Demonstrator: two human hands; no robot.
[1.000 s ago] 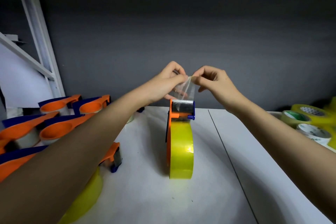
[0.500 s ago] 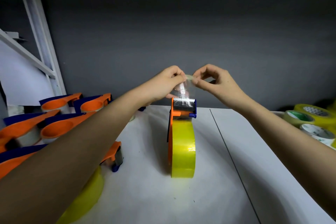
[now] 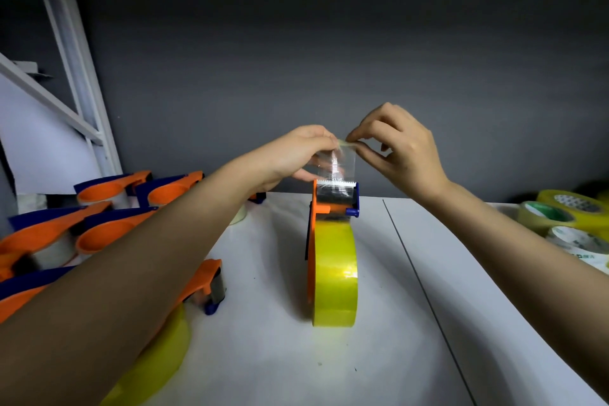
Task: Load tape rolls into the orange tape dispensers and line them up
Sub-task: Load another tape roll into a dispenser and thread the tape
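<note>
The glossy yellow tape roll (image 3: 334,273) sat in an orange plastic dispenser with blue trim (image 3: 321,208); at three o'clock, pale yellow rolls with green-printed white cores (image 3: 575,224).

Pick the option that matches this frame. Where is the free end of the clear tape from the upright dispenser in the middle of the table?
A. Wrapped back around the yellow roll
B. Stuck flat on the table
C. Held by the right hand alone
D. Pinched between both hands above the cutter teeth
D: the left hand and right hand both pinch the tape end above the dispenser.
</note>
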